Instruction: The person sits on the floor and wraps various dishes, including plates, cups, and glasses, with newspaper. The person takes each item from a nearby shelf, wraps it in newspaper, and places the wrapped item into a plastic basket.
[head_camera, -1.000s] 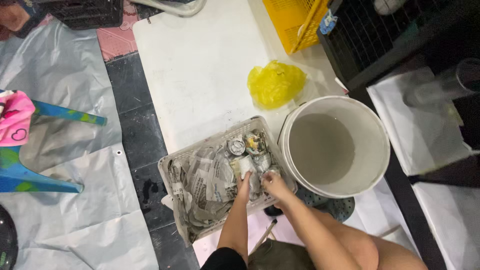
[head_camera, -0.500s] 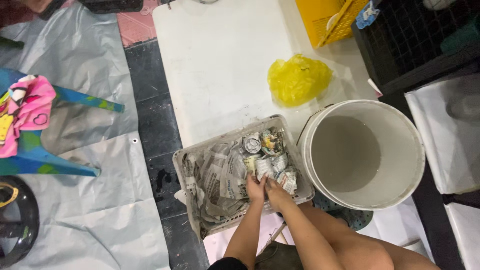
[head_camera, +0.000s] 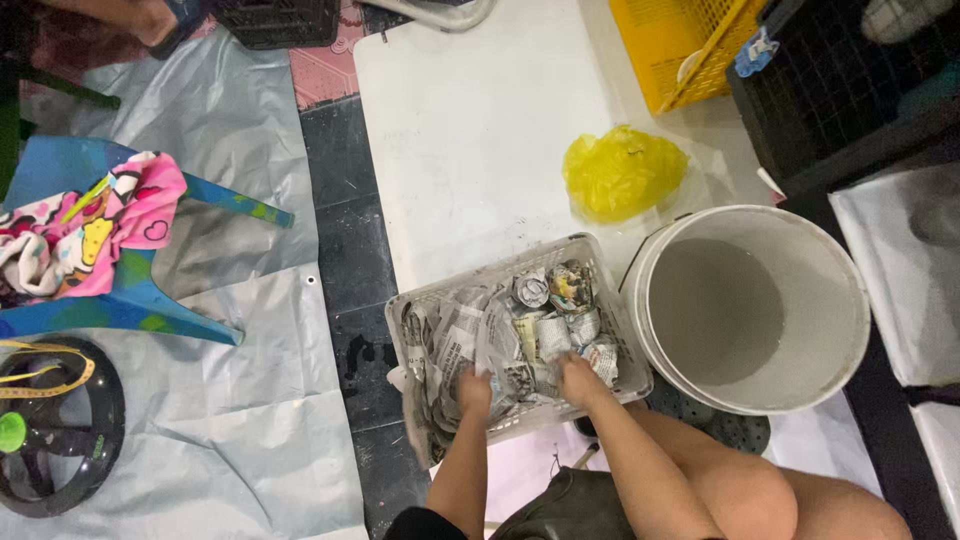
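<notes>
Newsprint fills the white plastic basket, and both hands are down in it. The left hand rests on the crumpled sheets at the near left of the basket, fingers curled into the paper; whether it truly grips a sheet I cannot tell. The right hand lies near the middle, touching the newspaper-wrapped bundles that sit in the far right part of the basket; its fingers are buried, so its hold is unclear too.

A second ago the two hands were close together beside the bundles. Now they are apart, the left one gone over to the loose sheets, which suggests the paper lining is being sorted or lifted rather than the bundles alone. The view has also shifted, so everything sits lower and further right than before.

Just right of the basket stands a large white bucket, holding grey liquid. A crumpled yellow plastic bag lies on the white board beyond the basket. Far left, a blue chair carries a pink cloth.
</notes>
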